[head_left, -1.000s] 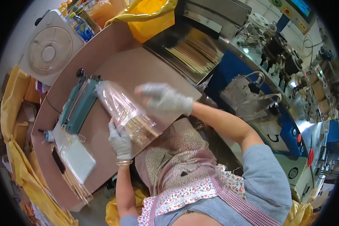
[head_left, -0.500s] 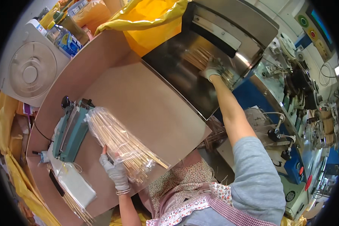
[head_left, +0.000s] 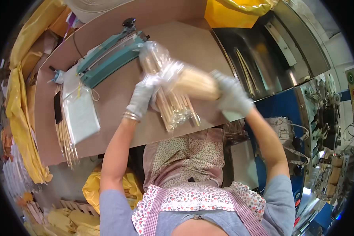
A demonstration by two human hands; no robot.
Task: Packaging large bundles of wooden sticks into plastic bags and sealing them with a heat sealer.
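A blurred bundle of thin wooden sticks [head_left: 194,83] is held over the table by my gloved right hand [head_left: 234,94], its fingers wrapped round the right end. Clear plastic film [head_left: 171,70] covers the bundle's left end. At that end my gloved left hand [head_left: 141,97] is closed on the film; motion blur hides the exact grip. Underneath, partly covered, lie more sticks in clear plastic bags [head_left: 171,112], slanting toward the table's near edge. A green hand-lever bag sealer [head_left: 114,59] stands on the table beyond my left hand.
White plastic bags [head_left: 80,114] lie at the table's left, beside loose sticks [head_left: 67,137] and a black strip [head_left: 58,108]. A few sticks [head_left: 246,72] lie in the metal tray [head_left: 234,49] at right. Beyond are a yellow bag [head_left: 232,13] and machinery [head_left: 322,106].
My right hand has come from the metal tray to the table with a bundle of sticks. My left hand has moved up from the bagged sticks to the film. The view has swung left.
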